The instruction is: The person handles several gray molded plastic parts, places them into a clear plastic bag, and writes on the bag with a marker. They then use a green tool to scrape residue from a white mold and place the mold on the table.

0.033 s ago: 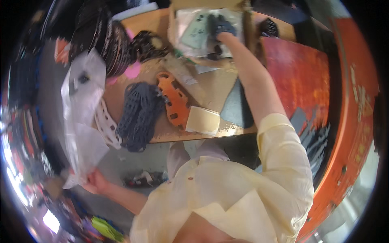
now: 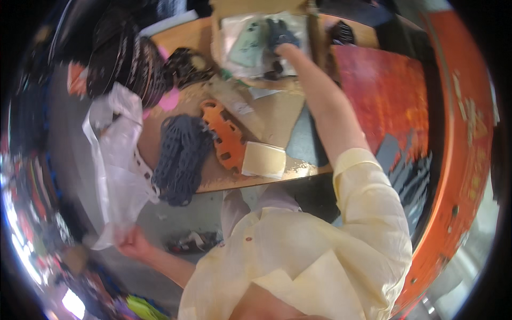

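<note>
At the lower left, my left hand [image 2: 132, 242] grips the bottom end of a clear plastic bag [image 2: 120, 178], which hangs loosely up along the table's left side. My right arm stretches to the far side of the table, where my right hand [image 2: 286, 47] is inside an open cardboard box [image 2: 216, 40]. It meets a dark blue-grey piece [image 2: 277, 31]; the fingers cannot be made out. Beside it in the box lie a pale green flat piece [image 2: 247, 45] and a clear plastic liner [image 2: 228, 29].
On the table [image 2: 210, 184] lie a bundle of grey perforated strips [image 2: 182, 160], an orange cut-out piece [image 2: 226, 136], a white perforated strip [image 2: 145, 173] and a cream square pad [image 2: 264, 160]. A red sheet [image 2: 384, 90] is at right; black bundles [image 2: 125, 64] stand far left.
The view has shifted slightly. The plastic bag's upper end has dropped and spread open a little, with my left hand still gripping it. My right hand remains in the box.
</note>
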`<state>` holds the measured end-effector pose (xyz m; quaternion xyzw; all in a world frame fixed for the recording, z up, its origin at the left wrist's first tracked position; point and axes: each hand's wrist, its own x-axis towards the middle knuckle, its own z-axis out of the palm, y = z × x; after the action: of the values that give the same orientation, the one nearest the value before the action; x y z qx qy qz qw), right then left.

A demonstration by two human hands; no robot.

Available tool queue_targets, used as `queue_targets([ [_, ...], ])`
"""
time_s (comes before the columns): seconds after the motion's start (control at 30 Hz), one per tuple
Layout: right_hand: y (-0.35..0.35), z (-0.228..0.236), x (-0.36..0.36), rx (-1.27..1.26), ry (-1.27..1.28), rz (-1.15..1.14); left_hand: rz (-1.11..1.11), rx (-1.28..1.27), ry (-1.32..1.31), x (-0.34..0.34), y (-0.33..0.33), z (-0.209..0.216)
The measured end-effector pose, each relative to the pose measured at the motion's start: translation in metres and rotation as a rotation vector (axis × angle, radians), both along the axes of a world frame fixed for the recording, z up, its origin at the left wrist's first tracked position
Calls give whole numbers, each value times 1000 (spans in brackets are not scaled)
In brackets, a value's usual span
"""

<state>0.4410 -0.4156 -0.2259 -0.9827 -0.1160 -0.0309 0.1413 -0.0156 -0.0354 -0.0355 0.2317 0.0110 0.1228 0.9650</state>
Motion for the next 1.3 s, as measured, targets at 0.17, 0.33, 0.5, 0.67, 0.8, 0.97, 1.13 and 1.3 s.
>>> queue_targets([
  [0.17, -2, 30, -139, 540, -47, -142, 311, 491, 713, 9, -83, -58],
  [0.33, -7, 60, -360, 789, 379, 355, -107, 569, 341, 53, -103, -30],
  [0.5, -5, 129, -484, 1140, 654, -162, -648, 832, 128, 52, -173, 1],
  [0.67, -19, 189, -546, 845, 172, -206, -970, 1317, -536, 17, -246, 18],
  [0.8, -68, 206, -598, 655, -53, -498, -1083, 1318, -457, 10, -262, 19],
  [0.97, -152, 206, -654, 511, -269, -919, -1154, 1296, -330, 9, -258, 11],
  [1.13, -321, 241, -720, 139, -547, -1021, -1341, 1201, -97, -12, -287, 6],
  [1.3, -581, 371, -768, -296, -669, -950, -1003, 1382, -278, -18, -397, 25],
])
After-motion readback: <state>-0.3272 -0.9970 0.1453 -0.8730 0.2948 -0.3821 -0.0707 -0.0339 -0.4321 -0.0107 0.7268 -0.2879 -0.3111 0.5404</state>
